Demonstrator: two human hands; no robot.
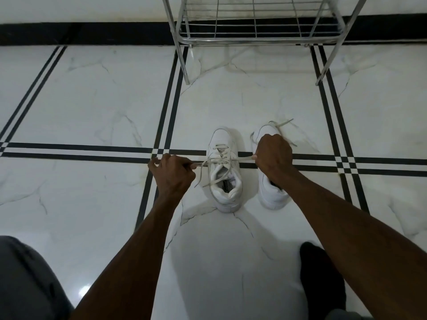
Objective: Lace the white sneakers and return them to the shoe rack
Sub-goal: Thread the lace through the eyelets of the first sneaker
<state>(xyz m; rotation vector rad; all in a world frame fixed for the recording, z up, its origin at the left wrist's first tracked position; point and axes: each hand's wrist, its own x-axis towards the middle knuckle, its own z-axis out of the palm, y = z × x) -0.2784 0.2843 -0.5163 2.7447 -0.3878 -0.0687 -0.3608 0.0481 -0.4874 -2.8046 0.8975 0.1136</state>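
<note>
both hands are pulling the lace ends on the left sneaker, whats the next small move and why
Probably cross the two ends and tie the knot. The left hand and right hand hold the lace taut out to each side of the left sneaker, which looks laced up to the top. The right sneaker has loose lace lying at its toe, and the rack holds no shoes.

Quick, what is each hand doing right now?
Left hand: closed, pulling one end of the left sneaker's lace.
Right hand: closed, pulling the other end.
</note>
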